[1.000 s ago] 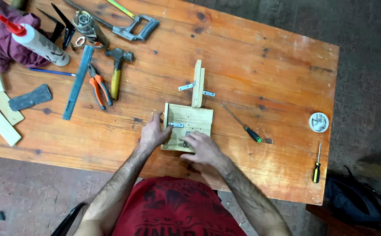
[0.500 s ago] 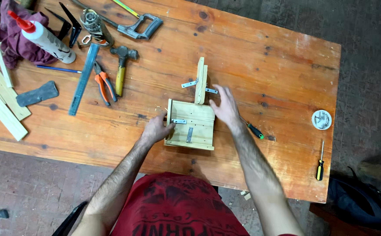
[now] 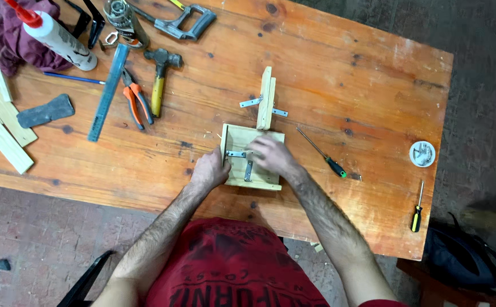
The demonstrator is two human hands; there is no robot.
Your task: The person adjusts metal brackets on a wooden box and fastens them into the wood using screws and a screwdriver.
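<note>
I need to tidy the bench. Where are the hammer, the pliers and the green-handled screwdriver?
hammer (image 3: 158,85), head view, on the yellow handle.
pliers (image 3: 137,103), head view, on the orange handles.
green-handled screwdriver (image 3: 334,167), head view, on the handle.

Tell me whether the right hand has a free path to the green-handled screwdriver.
Probably yes. The right hand rests on the wooden assembly, and the green-handled screwdriver lies just to its right on the bare table, with nothing between them.

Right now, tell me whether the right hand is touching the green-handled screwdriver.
Apart. The head view shows the right hand resting on the wooden board, with bare tabletop between it and the green-handled screwdriver.
</note>
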